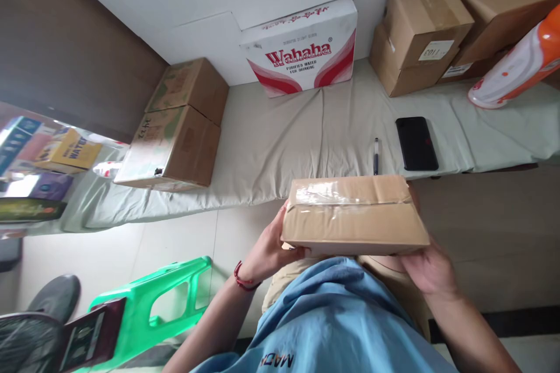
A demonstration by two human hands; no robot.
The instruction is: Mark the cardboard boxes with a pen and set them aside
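A brown cardboard box [350, 224], sealed along its top with clear shiny tape, is held level in front of my body. At its left end is my left hand [280, 245], with the thumb along the lower near edge and the fingers up the side. My right hand [429, 265] grips the lower right corner, its fingers mostly hidden beneath and behind the box. Just past the box's far edge, a pen [376, 156] lies on the cloth-covered table [280, 145], with a black phone [417, 143] to its right.
Stacked cardboard boxes [175, 128] stand at the table's left. A white and red Wahaha carton [306, 52] sits at the back. More cardboard boxes [420, 29] and an orange-white bottle [516, 64] are at right. A green stool [149, 303] and a fan [28, 344] stand lower left.
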